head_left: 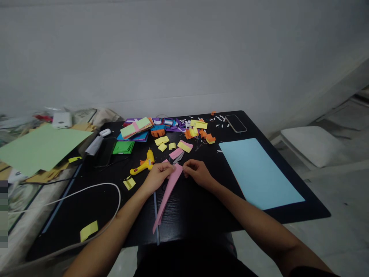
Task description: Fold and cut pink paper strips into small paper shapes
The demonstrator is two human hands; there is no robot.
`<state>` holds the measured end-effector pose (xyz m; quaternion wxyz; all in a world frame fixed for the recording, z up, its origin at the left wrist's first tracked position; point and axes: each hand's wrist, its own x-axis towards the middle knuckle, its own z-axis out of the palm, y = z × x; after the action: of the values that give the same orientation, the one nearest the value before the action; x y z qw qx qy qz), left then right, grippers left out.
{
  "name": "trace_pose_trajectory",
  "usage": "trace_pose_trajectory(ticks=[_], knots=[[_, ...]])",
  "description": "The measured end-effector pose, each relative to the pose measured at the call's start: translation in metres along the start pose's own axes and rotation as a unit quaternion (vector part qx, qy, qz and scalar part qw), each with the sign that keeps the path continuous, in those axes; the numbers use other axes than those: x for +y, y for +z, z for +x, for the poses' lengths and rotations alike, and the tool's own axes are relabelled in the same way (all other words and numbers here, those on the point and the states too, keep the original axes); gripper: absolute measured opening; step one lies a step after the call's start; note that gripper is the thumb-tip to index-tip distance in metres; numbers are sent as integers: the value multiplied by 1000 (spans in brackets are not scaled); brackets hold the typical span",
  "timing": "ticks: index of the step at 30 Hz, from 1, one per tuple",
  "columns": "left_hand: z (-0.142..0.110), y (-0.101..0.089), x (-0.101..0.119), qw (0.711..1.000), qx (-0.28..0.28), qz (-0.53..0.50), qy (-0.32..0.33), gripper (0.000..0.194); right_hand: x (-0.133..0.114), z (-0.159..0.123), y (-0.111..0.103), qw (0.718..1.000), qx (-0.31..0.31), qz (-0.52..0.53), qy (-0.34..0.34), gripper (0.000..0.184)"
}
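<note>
A long folded pink paper strip (168, 194) slants down toward the table's front edge, its layers parting at the lower end. My left hand (159, 175) pinches it near the top between thumb and fingers. With curled fingers, my right hand (198, 172) grips the strip's upper right corner. Scissors (179, 158) lie just beyond my hands, their handles mostly hidden. Short pink pieces (175, 153) rest beside the blades. A yellow glue gun (146, 163) lies left of my left hand.
Light blue paper (259, 173) covers the table's right side, below a phone (236, 123). Colored paper stacks (137, 129), yellow pieces (162, 141) and orange scraps (210, 138) lie toward the back. A white cable (115, 187) loops by my left forearm. A white stool (311, 145) stands at right.
</note>
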<state>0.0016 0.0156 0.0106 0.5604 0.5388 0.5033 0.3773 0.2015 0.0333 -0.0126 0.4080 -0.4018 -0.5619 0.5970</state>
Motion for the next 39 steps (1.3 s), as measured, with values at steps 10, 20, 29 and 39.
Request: trace_pose_trajectory(ticks=[10,20,29,39], knots=[[-2,6,-1,999,-15,42,15,38,-2,-3,7,998,-44,30,18,35],[0,-6,6,998,-25,47,-16,37,0,13,-21,988,153,29,-2,34],[7,-38,10,985,162,-58,26,31,0,22,-32,969,198,140,41,25],[7,-26,3,989,102,-86,58,26,-12,-1,-17,918,-332,148,159,35]])
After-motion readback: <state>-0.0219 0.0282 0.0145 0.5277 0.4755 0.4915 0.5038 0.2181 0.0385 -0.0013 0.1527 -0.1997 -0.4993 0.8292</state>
